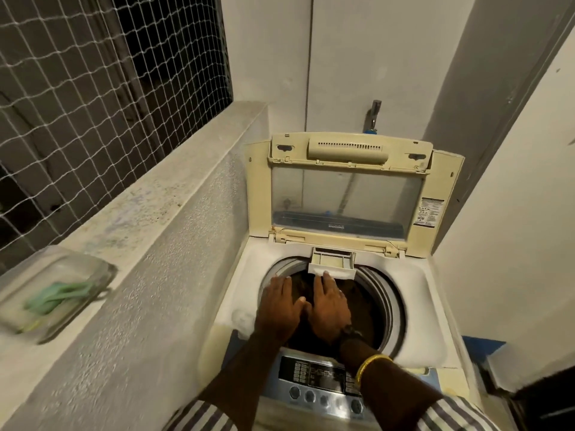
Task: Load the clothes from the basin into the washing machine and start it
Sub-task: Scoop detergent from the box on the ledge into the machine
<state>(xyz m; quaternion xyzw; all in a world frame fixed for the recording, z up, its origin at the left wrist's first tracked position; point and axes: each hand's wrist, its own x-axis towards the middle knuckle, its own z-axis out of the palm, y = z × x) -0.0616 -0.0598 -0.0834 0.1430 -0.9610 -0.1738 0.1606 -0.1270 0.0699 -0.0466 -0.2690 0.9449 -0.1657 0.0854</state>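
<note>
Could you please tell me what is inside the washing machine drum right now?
Dark brown clothes lie in the drum. The left hand and right hand rest flat over them, hiding most of the load and the drum's bottom.

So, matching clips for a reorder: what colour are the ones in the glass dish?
Pale green clips, seen in the head view.

Striped grey-and-white sleeves (pixel 205 415) cover both upper arms, and the right wrist wears a gold bangle (pixel 370 365) and a dark watch (pixel 350 334).
</note>
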